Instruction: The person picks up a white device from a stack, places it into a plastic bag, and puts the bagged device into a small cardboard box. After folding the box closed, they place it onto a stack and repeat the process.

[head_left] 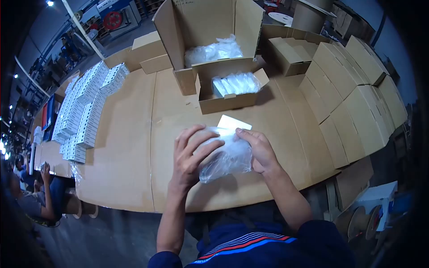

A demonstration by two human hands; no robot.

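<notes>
A crinkled clear plastic bag (228, 161) is held above the cardboard-covered table, in the middle of the view. My left hand (190, 154) curves its fingers over the bag's left side, and its thumb is hidden. At the upper right edge of the bag, my right hand (261, 149) pinches the plastic between thumb and fingers. A flat white piece (235, 122) shows just beyond the bag's top edge; whether it is inside the opening or behind cannot be made out. Past my hands stands an open carton (228, 106) with several plastic-wrapped packs (237, 84) in a row.
A taller open box (208, 22) behind holds loose clear bags (216, 50). Small white boxes (82, 107) are stacked at the left. Closed brown cartons (353, 107) line the right side. Another person (44, 196) sits at the far left edge of the table (120, 178).
</notes>
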